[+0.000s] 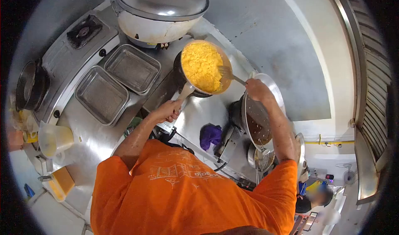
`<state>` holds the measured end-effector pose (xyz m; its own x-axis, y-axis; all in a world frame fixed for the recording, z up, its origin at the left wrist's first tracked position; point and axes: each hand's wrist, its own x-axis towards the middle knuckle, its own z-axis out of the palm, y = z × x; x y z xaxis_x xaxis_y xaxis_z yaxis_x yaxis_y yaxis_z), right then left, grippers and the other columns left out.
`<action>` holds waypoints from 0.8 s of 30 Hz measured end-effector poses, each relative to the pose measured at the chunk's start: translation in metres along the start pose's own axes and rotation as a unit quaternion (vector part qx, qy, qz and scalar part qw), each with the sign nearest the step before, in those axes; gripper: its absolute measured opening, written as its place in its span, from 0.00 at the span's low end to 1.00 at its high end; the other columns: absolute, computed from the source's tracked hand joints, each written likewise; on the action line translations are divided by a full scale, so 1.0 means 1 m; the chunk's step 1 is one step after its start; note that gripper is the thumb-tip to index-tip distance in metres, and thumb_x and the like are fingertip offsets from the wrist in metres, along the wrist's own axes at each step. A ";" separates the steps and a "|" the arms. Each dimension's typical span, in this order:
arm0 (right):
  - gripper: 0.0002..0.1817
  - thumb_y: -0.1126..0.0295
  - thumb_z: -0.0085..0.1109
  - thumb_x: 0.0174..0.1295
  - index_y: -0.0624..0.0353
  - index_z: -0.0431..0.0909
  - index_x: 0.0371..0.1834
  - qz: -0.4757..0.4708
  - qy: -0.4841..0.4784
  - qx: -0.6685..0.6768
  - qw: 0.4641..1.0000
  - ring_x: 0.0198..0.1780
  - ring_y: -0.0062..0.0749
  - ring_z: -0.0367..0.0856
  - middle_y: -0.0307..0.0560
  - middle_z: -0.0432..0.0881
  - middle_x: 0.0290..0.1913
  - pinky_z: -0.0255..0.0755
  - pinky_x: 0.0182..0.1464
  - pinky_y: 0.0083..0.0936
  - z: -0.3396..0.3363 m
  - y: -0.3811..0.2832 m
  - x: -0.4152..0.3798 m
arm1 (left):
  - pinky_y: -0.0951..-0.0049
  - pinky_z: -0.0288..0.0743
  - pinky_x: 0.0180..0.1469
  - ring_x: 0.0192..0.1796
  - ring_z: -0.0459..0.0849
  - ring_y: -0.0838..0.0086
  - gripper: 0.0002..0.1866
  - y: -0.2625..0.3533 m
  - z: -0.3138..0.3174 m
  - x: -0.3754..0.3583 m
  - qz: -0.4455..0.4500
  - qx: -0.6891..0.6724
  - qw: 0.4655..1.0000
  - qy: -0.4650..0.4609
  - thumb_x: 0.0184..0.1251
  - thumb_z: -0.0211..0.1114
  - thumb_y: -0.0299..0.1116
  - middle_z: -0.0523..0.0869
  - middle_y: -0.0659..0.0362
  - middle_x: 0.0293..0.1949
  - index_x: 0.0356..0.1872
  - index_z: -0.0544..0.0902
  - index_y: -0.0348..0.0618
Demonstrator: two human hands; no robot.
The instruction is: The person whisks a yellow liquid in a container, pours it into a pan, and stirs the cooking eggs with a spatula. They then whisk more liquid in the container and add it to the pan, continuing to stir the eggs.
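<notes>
My left hand (168, 110) is wrapped round the pale handle (186, 91) of a deep frying pan (227, 59). Soft yellow food that looks like scrambled eggs (202, 64) fills most of the pan. In my right hand (257, 89) is a slotted metal turner (226, 72), its blade at the right side of the eggs. Below my right forearm sits a large metal colander (272, 83), over what looks like brown liquid. A purple cloth (210, 136) lies on the steel surface between my arms.
Two rectangular metal trays (132, 68) stand left of the pan. Behind it is a big lidded pot (162, 25). A gas burner (84, 30), a dark pan (31, 85) and a plastic jug (54, 138) are farther left. Another person (314, 199) is at the lower right.
</notes>
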<state>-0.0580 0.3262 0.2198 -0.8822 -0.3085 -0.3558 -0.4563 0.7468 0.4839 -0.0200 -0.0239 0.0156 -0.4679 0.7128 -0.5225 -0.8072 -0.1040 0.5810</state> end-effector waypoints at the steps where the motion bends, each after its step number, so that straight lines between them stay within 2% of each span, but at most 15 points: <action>1: 0.12 0.69 0.53 0.58 0.60 0.82 0.41 0.000 -0.073 -0.055 0.996 0.42 0.42 0.83 0.53 0.80 0.38 0.77 0.44 0.39 0.010 -0.003 0.013 | 0.86 0.47 0.14 0.17 0.60 0.87 0.18 -0.001 0.000 0.000 -0.001 -0.009 1.000 -0.005 0.72 0.52 0.50 0.67 0.66 0.22 0.36 0.69 0.45; 2: 0.12 0.70 0.53 0.57 0.64 0.81 0.39 -0.001 -0.145 -0.110 0.983 0.41 0.41 0.83 0.53 0.79 0.39 0.77 0.44 0.38 0.022 -0.003 0.026 | 0.86 0.47 0.14 0.17 0.60 0.87 0.18 -0.002 0.000 -0.001 0.007 -0.009 1.000 -0.001 0.72 0.52 0.50 0.67 0.66 0.22 0.37 0.69 0.44; 5: 0.11 0.70 0.53 0.56 0.62 0.82 0.38 0.002 -0.075 -0.113 0.991 0.41 0.44 0.82 0.53 0.79 0.39 0.77 0.44 0.39 0.083 0.020 0.064 | 0.87 0.47 0.14 0.17 0.60 0.87 0.18 -0.002 0.001 -0.003 0.034 -0.002 0.999 0.010 0.72 0.52 0.49 0.69 0.65 0.24 0.40 0.70 0.43; 7: 0.12 0.70 0.52 0.58 0.61 0.83 0.41 0.032 0.011 0.022 0.999 0.44 0.47 0.82 0.53 0.82 0.41 0.76 0.48 0.39 0.096 0.027 0.091 | 0.87 0.48 0.15 0.17 0.59 0.87 0.18 -0.006 0.001 -0.003 0.047 0.016 0.999 0.011 0.72 0.52 0.49 0.70 0.65 0.24 0.43 0.71 0.42; 8: 0.13 0.69 0.52 0.59 0.61 0.83 0.42 0.047 0.055 0.089 0.993 0.46 0.49 0.81 0.53 0.84 0.41 0.75 0.49 0.39 0.099 0.031 0.102 | 0.85 0.52 0.15 0.17 0.61 0.87 0.18 -0.007 0.000 -0.002 0.047 0.025 0.998 0.028 0.72 0.52 0.48 0.71 0.65 0.24 0.44 0.72 0.41; 11: 0.15 0.67 0.49 0.63 0.58 0.81 0.49 0.104 0.120 0.284 0.946 0.43 0.54 0.82 0.58 0.83 0.43 0.74 0.49 0.43 0.071 0.018 0.125 | 0.84 0.57 0.16 0.18 0.65 0.86 0.18 -0.014 0.001 0.001 0.077 0.089 0.990 0.076 0.72 0.53 0.47 0.71 0.65 0.23 0.43 0.74 0.41; 12: 0.16 0.65 0.48 0.65 0.56 0.80 0.50 0.081 0.107 0.296 0.946 0.44 0.54 0.81 0.59 0.82 0.44 0.74 0.49 0.44 0.051 0.012 0.126 | 0.84 0.59 0.18 0.20 0.67 0.85 0.17 -0.010 0.006 -0.006 0.075 0.147 0.981 0.104 0.72 0.53 0.48 0.72 0.66 0.25 0.46 0.75 0.45; 14: 0.17 0.62 0.47 0.67 0.53 0.79 0.53 0.038 0.078 0.319 0.944 0.45 0.56 0.80 0.60 0.81 0.47 0.73 0.50 0.46 0.015 0.006 0.121 | 0.83 0.59 0.18 0.20 0.67 0.85 0.17 -0.010 0.005 -0.007 0.076 0.152 0.980 0.107 0.72 0.53 0.48 0.72 0.67 0.25 0.47 0.75 0.45; 17: 0.17 0.58 0.46 0.68 0.50 0.79 0.54 0.038 0.061 0.275 0.959 0.43 0.55 0.81 0.57 0.83 0.42 0.74 0.47 0.47 0.030 0.011 0.131 | 0.83 0.59 0.18 0.19 0.66 0.85 0.17 -0.013 0.005 -0.005 0.075 0.167 0.977 0.112 0.72 0.53 0.48 0.71 0.68 0.23 0.47 0.76 0.46; 20: 0.18 0.58 0.45 0.69 0.45 0.77 0.57 -0.001 0.043 0.085 0.995 0.39 0.51 0.83 0.54 0.83 0.34 0.75 0.43 0.44 -0.010 -0.010 0.098 | 0.83 0.58 0.17 0.19 0.65 0.86 0.18 -0.012 0.006 -0.007 0.073 0.158 0.979 0.107 0.72 0.54 0.49 0.70 0.68 0.22 0.47 0.76 0.46; 24: 0.17 0.58 0.45 0.68 0.41 0.75 0.58 -0.050 0.061 0.016 0.997 0.33 0.46 0.84 0.50 0.82 0.31 0.76 0.40 0.42 -0.031 -0.014 0.049 | 0.83 0.57 0.18 0.19 0.65 0.86 0.18 -0.012 0.005 -0.009 0.070 0.138 0.983 0.101 0.72 0.53 0.49 0.70 0.68 0.22 0.48 0.77 0.45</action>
<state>-0.0983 0.2825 0.2211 -0.8413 -0.4500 -0.2996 -0.5399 0.7271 0.4240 -0.0047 -0.0254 0.0166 -0.6513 0.5503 -0.5225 -0.6148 0.0209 0.7884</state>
